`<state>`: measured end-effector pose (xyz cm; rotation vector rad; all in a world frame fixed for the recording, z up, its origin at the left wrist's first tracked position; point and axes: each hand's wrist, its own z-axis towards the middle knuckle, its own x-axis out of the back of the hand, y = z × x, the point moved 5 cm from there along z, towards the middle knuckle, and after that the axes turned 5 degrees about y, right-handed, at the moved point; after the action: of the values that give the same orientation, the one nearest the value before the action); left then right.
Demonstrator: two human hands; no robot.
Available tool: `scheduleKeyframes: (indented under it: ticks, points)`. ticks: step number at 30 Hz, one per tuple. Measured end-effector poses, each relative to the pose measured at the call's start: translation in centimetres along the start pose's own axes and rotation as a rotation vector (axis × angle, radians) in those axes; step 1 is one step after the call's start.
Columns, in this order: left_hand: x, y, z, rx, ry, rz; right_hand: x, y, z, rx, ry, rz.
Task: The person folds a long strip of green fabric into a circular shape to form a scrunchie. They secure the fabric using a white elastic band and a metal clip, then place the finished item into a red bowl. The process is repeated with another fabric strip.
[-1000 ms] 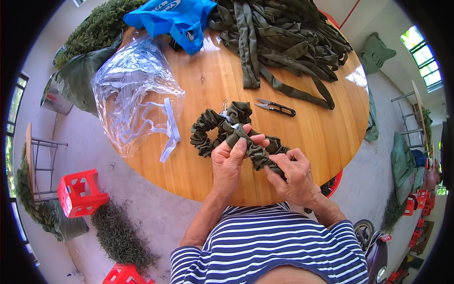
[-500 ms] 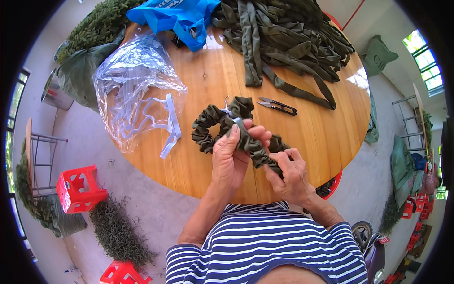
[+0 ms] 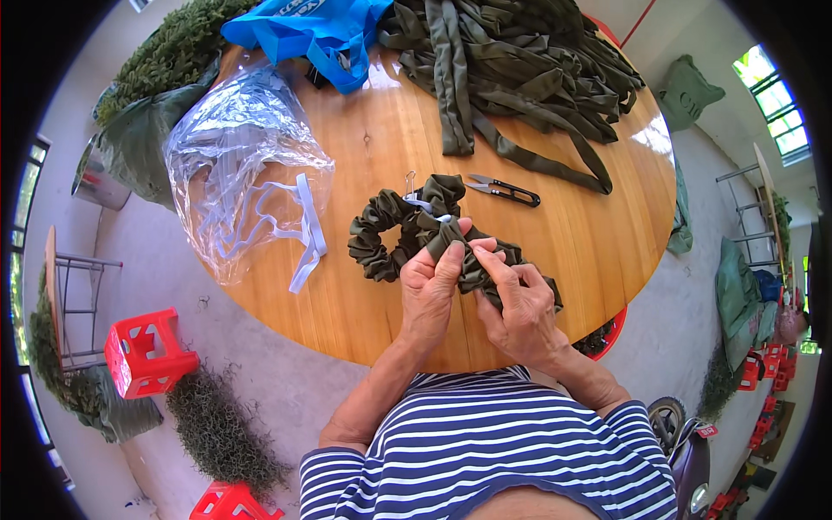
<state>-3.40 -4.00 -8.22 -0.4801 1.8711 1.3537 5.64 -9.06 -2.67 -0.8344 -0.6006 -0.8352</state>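
- A round, varnished wooden table [image 3: 364, 156] is the landmark; on its near half lies a gathered olive-green fabric tube [image 3: 390, 234], ruched like a long scrunchie.
- The tube's long axis runs from the table's middle toward its near-right edge; the far end curls into a loop pointing left.
- The left hand [image 3: 431, 290] pinches the tube's middle between thumb and fingers, closed on the cloth.
- The right hand [image 3: 518, 308], just beside it, grips the same tube with fingertips closed narrowly on the fabric.
- A silver safety pin [image 3: 414, 189] shows at the tube's far end.
- Black thread snips [image 3: 504, 189] lie just beyond the tube, blades pointing left.
- A crumpled clear plastic bag [image 3: 234, 165] with white elastic strips [image 3: 305, 234] sits on the table's left.
- A heap of olive fabric strips [image 3: 520, 61] and a blue bag [image 3: 312, 30] cover the far side.
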Motion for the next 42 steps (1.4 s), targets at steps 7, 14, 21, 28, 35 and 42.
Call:
scheduleKeyframes:
  ticks: [7, 14, 21, 28, 35, 42]
  points:
    - [-0.2, 0.4, 0.0, 0.052, 0.024, -0.045, -0.5, 0.0, 0.0, -0.010, 0.044, 0.061]
    - [-0.2, 0.4, 0.2, 0.080, 0.171, -0.127, -0.1, -0.3, 0.0, 0.032, 0.087, 0.012]
    - [-1.3, -0.8, -0.5, -0.045, 0.190, -0.117, -0.1, -0.8, 0.3, -0.100, 0.104, 0.070]
    - [0.2, -0.2, 0.1, -0.067, 0.204, -0.040, -0.3, 1.0, 0.5, -0.417, 0.006, 0.324]
    - [0.2, 2.3, 0.6, -0.036, 0.241, -0.148, 0.8, 0.6, -0.1, -0.145, -0.132, -0.061]
    - [0.1, 2.6, 0.6, -0.095, 0.225, -0.091, -0.9, 1.4, -0.4, -0.182, -0.170, 0.010]
